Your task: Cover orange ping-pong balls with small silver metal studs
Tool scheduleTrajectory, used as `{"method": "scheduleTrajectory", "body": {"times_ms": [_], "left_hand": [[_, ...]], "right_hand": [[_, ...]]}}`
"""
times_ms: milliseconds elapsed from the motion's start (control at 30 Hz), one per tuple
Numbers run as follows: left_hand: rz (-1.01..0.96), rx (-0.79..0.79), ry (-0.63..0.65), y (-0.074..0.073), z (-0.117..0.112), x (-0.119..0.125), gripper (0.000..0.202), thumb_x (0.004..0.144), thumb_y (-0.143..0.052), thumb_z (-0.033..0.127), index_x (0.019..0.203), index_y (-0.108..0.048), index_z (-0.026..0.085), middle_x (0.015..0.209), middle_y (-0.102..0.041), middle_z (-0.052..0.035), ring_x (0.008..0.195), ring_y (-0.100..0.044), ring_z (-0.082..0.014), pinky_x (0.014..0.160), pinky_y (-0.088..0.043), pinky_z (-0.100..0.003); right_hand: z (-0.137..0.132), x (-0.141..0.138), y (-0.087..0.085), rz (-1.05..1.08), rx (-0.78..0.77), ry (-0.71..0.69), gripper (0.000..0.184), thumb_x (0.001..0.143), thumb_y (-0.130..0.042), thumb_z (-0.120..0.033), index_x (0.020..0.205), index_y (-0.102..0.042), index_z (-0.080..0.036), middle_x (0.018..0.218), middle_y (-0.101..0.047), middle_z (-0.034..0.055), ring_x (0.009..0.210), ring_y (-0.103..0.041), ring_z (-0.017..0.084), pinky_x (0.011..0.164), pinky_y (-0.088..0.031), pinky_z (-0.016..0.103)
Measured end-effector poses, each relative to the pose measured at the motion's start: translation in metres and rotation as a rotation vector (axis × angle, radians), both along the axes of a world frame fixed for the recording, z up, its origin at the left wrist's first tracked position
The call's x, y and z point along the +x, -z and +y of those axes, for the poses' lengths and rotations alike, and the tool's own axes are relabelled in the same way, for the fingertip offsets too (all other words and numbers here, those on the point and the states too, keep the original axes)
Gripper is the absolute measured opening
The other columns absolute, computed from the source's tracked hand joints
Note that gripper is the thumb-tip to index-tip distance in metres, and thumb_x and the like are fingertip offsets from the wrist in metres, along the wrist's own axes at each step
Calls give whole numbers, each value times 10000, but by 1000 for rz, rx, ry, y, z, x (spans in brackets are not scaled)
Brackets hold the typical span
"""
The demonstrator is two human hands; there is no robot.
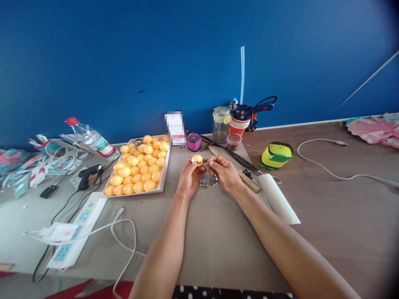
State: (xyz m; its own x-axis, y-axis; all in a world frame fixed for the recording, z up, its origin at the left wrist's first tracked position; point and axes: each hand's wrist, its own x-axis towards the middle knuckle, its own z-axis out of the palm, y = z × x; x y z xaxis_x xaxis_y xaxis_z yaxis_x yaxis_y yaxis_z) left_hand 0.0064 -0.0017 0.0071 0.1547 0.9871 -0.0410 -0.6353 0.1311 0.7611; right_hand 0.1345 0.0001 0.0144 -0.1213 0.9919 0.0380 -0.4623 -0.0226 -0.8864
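Observation:
My left hand [189, 177] is closed around an orange ball [197, 160], which looks like a ping-pong ball and has a dark mark or small part on its near side. Beside it, my right hand [225, 171] pinches thumb and fingertips together at a small shiny metal piece [205, 165], too small to make out. Several little silver metal parts [204, 182] lie on the table just below and between the hands. To the left, a shallow white box [163, 179] holds many similar orange balls [136, 171].
On the left are a power strip [79, 236], glue gun [89, 176], cables and a tilted water bottle [93, 139]. A phone [175, 128], purple box [193, 142], jar [221, 126] and cup [239, 124] stand behind. A white roll [278, 198] and yellow-green container [277, 155] are right.

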Motion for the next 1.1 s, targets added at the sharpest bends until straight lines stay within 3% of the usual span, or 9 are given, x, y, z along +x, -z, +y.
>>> {"method": "scheduleTrajectory", "body": {"times_ms": [133,267,733,1100], "left_hand": [[-6,16,10,1,0,1,192,754,-636,267,909,-621,155,827,-649,-35,674,-579,-111,724,-457,-278],[35,29,25,4,0,1,233,739,-656,279,935,-623,158,758,-641,-30,689,-593,-131,731,-452,-291],[69,82,19,4,-2,1,201,762,-641,286,913,-616,156,730,-607,-14,643,-550,-102,691,-443,-258],[112,83,-24,0,-7,8,261,722,-672,347,895,-615,159,755,-619,-15,635,-561,-108,720,-437,-270]], "right_hand": [[-2,-4,-2,-72,38,37,214,674,-674,-355,707,-568,-172,561,-483,-55,493,-366,62,497,-277,224],[-2,-5,-2,-97,27,21,230,682,-657,-378,716,-557,-174,577,-520,-41,500,-359,69,507,-273,234],[-3,-7,-2,-37,18,-20,229,674,-666,-368,720,-552,-175,576,-528,-44,513,-390,74,523,-296,234],[-3,-10,1,-99,70,66,177,698,-629,-345,711,-534,-196,552,-492,-55,498,-390,79,510,-317,232]]}}
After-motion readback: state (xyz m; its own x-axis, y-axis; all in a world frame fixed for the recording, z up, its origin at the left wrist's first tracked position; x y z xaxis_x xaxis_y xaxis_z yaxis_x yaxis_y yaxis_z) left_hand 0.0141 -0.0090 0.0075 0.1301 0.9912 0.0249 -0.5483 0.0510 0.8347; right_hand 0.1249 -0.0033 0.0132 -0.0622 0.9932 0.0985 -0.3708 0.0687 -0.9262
